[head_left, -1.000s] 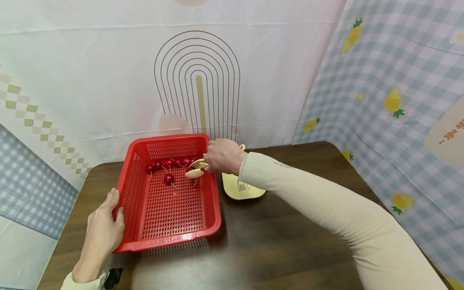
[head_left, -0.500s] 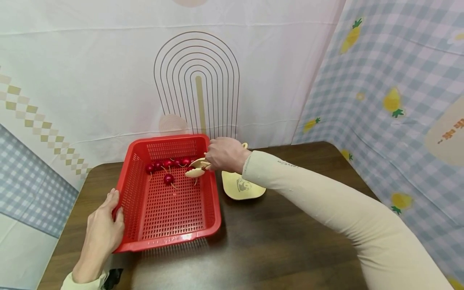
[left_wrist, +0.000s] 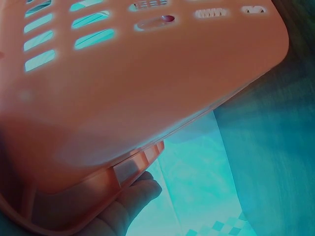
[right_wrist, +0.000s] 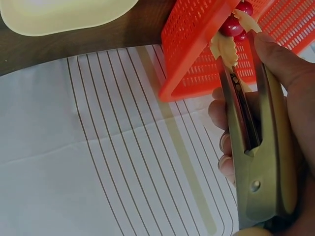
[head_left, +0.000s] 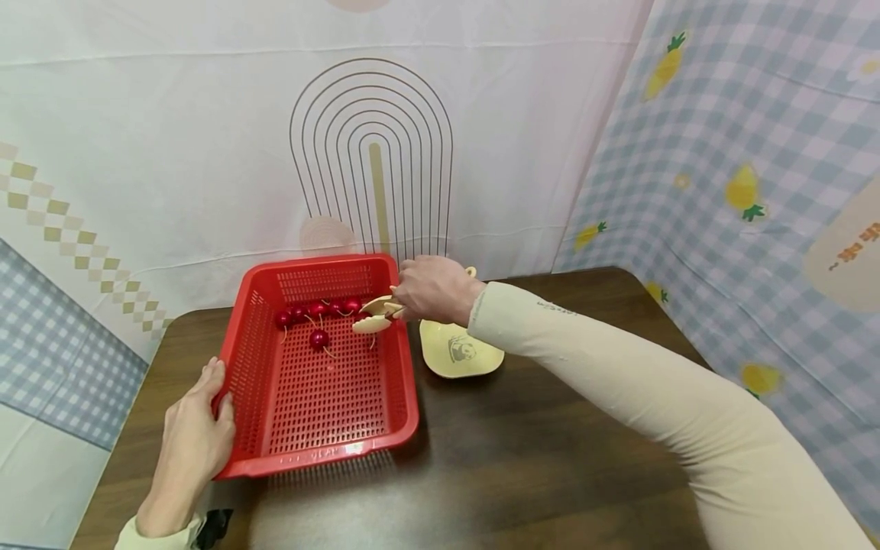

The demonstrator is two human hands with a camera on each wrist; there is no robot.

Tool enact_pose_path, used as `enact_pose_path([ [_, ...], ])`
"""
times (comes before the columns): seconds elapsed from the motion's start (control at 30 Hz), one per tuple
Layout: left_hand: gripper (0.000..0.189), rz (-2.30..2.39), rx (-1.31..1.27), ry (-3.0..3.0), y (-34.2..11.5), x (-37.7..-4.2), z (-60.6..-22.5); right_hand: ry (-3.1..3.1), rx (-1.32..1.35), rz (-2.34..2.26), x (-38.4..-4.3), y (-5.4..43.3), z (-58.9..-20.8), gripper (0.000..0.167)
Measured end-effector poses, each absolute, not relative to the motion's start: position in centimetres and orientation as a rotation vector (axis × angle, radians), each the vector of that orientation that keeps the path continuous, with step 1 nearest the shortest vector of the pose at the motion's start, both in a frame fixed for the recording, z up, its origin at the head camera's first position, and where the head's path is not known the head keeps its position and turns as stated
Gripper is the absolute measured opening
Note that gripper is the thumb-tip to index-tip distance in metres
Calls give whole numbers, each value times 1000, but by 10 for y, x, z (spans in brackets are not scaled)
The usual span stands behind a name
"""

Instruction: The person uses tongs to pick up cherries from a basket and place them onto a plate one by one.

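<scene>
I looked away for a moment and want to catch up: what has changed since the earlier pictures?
The right hand has shifted slightly right and upward in the head view, the tongs going with it, so the print on the yellow plate shows more fully. Nothing was visibly taken up or let go. Left hand, red basket and loose cherries stayed put.

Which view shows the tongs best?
Right wrist: tips and handles of the tongs show up close. In the head view, the right hand hides all but their ends; the left wrist view shows none.
</scene>
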State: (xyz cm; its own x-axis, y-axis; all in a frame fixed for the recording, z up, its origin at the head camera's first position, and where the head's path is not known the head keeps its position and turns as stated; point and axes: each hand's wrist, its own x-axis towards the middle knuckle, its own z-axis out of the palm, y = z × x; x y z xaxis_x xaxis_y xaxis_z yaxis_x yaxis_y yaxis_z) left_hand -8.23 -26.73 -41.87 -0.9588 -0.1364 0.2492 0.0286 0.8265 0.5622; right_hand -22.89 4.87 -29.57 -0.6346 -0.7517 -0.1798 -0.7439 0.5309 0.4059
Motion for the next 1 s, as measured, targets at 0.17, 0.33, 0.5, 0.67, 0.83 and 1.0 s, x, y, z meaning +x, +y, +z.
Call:
enact_pose_path([
  [0.17, 53, -843, 83, -2726, -267, -83, -418, -2743, 1345, -678, -228, 50, -292, 31],
  [0.33, 53, -839, 81, -2722, -268, -83, -418, -2743, 1368, -640, -227, 53, -291, 32],
  [0.5, 53, -836, 86, -2725, -268, -82, -418, -2743, 1372, -656, -226, 57, -290, 35],
  [0.67, 53, -836, 94, -2727, -268, -82, -418, -2753, 1365, -653, -224, 61, -288, 37],
  [0.83, 53, -839, 86, -2725, -269, -83, -419, -2735, 1365, -636, -223, 66, -289, 36],
  [1.0, 53, -844, 86, -2725, -267, -83, -417, -2723, 1375, -624, -221, 71, -288, 36],
])
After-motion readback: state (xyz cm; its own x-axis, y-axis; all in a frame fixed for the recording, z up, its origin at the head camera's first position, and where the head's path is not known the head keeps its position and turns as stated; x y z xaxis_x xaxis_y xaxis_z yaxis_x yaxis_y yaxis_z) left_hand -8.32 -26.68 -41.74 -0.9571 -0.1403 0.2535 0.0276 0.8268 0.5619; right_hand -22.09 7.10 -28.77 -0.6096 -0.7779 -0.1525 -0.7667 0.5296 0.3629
